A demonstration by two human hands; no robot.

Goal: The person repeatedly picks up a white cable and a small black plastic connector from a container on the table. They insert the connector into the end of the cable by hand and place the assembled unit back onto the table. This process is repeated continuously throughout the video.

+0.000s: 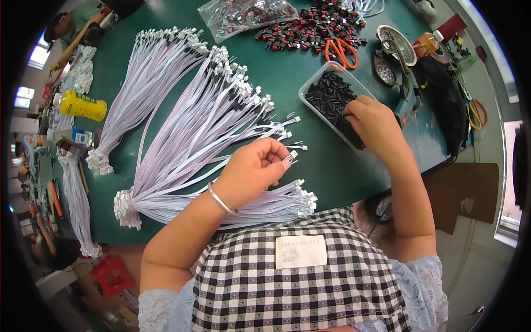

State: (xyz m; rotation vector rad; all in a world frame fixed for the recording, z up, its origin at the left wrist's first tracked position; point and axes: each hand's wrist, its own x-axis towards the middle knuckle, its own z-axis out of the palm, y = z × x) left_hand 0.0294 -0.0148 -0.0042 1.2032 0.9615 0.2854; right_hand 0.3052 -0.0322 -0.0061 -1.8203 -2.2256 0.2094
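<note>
My left hand (251, 169), with a silver bangle at its wrist, pinches the end of a thin white cable (292, 157) between thumb and fingers; a small white connector and bare wire ends stick out there. Beneath that hand fans a big tied bundle of flat white cables (182, 124), their white connectors toward the right. My right hand (376, 124) reaches into a clear plastic tub (316, 112) full of short black tubes (332, 94). Its fingers are curled together among the tubes, and the fingertips are partly hidden.
Another cable bundle (138, 83) lies at the far left beside a yellow bottle (83, 105). Beyond the tub are orange-handled scissors (341, 52), a heap of black-and-red parts (310, 27) and a plastic bag (243, 16). Metal dishes (396, 44) stand at the right. Other people sit along the left.
</note>
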